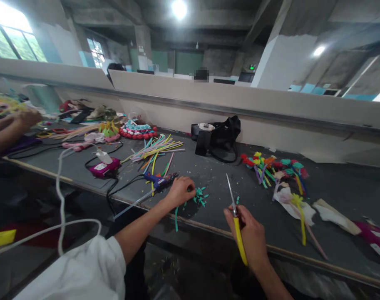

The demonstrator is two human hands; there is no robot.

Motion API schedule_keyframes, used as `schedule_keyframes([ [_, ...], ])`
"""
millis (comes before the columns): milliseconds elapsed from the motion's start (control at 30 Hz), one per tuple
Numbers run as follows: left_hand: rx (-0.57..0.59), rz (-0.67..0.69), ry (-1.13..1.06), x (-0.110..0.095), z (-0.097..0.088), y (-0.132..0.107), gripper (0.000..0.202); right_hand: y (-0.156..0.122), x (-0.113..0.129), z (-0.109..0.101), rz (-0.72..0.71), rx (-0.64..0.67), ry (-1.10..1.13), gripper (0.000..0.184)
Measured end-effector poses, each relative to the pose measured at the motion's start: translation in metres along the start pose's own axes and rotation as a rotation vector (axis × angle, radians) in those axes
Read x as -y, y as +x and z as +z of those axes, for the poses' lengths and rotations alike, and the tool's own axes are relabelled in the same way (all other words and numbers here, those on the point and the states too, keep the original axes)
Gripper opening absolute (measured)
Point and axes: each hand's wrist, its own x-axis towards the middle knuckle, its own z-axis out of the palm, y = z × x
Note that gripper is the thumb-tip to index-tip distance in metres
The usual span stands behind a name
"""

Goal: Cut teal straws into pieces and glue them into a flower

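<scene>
My right hand (250,233) is wrapped around a pair of scissors (239,239) with yellow handles, above the front edge of the table. Their metal blades point up and away from me. To the left, my left hand (181,192) rests low over the table with curled fingers, beside a small pile of cut teal pipe cleaner pieces (201,196). What its fingertips hold, if anything, is hidden. Below that wrist, a teal pipe cleaner (176,220) hangs over the table edge, its upper end covered. A blue hot glue gun (158,180) lies just left of my left hand.
Behind lie loose coloured pipe cleaners (158,148) and a black bag (224,135). Pipe cleaner flowers (271,164) are at the right. A purple tissue pack (105,167) and a white cable (61,196) are at left, where another person's hands (26,118) work.
</scene>
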Motion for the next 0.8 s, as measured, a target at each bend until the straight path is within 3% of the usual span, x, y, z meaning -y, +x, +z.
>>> schedule_keyframes([
  [100, 0.008, 0.031, 0.082, -0.01, -0.004, 0.003, 0.013, -0.002, -0.008, -0.012, 0.011, -0.038, -0.004, 0.029],
  [233, 0.04, 0.095, 0.147, -0.042, 0.004, 0.013, 0.015, -0.004, -0.014, -0.027, 0.012, -0.111, -0.001, 0.029],
  [333, 0.109, 0.15, 0.165, -0.073, 0.03, 0.024, 0.013, -0.005, -0.017, -0.036, 0.003, -0.181, -0.01, 0.03],
  [467, 0.216, 0.156, 0.171, -0.106, 0.079, 0.042, 0.01, -0.005, -0.02, -0.043, -0.013, -0.25, -0.022, 0.032],
  [633, 0.296, 0.047, 0.133, -0.115, 0.12, 0.063, 0.019, 0.0, -0.025, -0.047, -0.001, -0.271, -0.001, 0.032],
  [800, 0.309, -0.014, -0.056, -0.107, 0.119, 0.069, 0.025, 0.006, -0.021, -0.044, -0.007, -0.254, 0.025, 0.032],
])
